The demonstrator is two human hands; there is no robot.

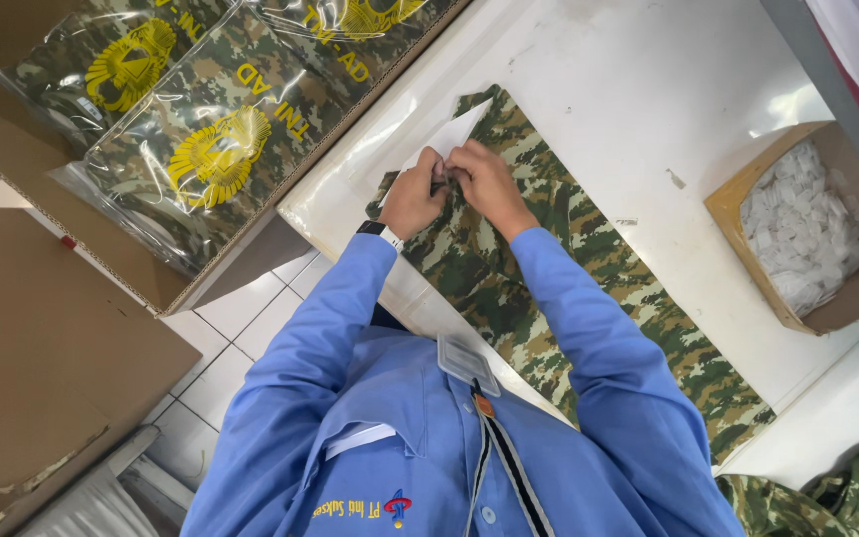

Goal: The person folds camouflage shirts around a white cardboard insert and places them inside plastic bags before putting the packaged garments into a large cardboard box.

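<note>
**Both hands pinch a small piece at the end of a camouflage garment**

At the far end of the white tabletop (648, 119), seen from the head camera, a long folded camouflage garment (589, 288) lies aslant, running from near the tabletop's left edge toward its near right corner. The left hand (412, 197) and the right hand (484, 181) meet over the garment's far end, touching each other. The fingers of both hands are drawn together, pinched on a small dark piece between them that is too small to tell. Just beyond the hands a white sheet of paper (449, 134) sticks out from under the cloth, with a clear plastic bag (385, 149) lying flat beside it. Both arms wear blue sleeves, and a watch (382, 232) sits on the left wrist.

Near the tabletop's right edge stands an open cardboard box (738, 214) filled with small white packets (807, 234). Off the left edge, a larger cardboard carton (12, 159) holds bagged camouflage garments (216, 149) with yellow emblems. More camouflage cloth (827, 492) lies at the near right.
</note>
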